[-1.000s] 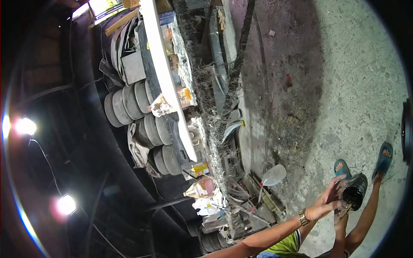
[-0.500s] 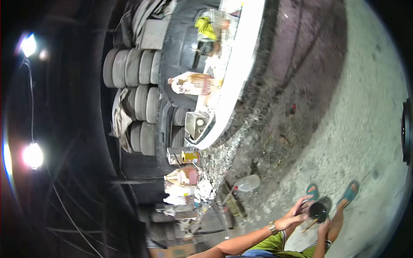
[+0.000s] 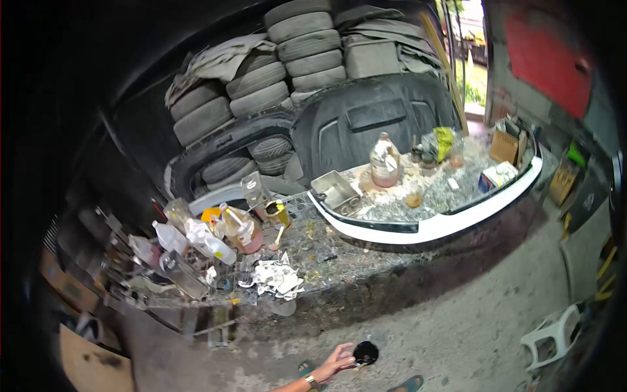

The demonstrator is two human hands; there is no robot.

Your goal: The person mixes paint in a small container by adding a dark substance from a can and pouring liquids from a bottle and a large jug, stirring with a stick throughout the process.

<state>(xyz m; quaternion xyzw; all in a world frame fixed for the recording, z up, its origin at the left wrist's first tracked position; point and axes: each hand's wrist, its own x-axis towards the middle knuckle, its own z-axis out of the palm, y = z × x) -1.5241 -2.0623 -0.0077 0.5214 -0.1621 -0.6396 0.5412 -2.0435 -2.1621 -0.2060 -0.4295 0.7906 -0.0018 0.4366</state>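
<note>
Low in the head view, my left hand (image 3: pixel 336 362), with a metal-banded watch on the wrist, grips a round black cup (image 3: pixel 366 353) by its left side. The cup's dark opening faces up toward me, and its contents are too dark to make out. My right hand does not show. Both hand and cup are above the concrete floor, between my sandalled feet and the long cluttered table.
Ahead, the stained table (image 3: pixel 326 261) carries crumpled white paper (image 3: pixel 277 277), a yellow can (image 3: pixel 279 213), several bottles and a white-edged panel (image 3: pixel 385 232). Stacked tires (image 3: pixel 307 52) stand behind. A white stool (image 3: pixel 552 336) is at right, cardboard (image 3: pixel 95 359) at lower left.
My view has swung from strongly tilted to nearly level, bringing the doorway and stool into sight. The cup stays in my left hand; my right hand, earlier beside the cup, has gone from view.
</note>
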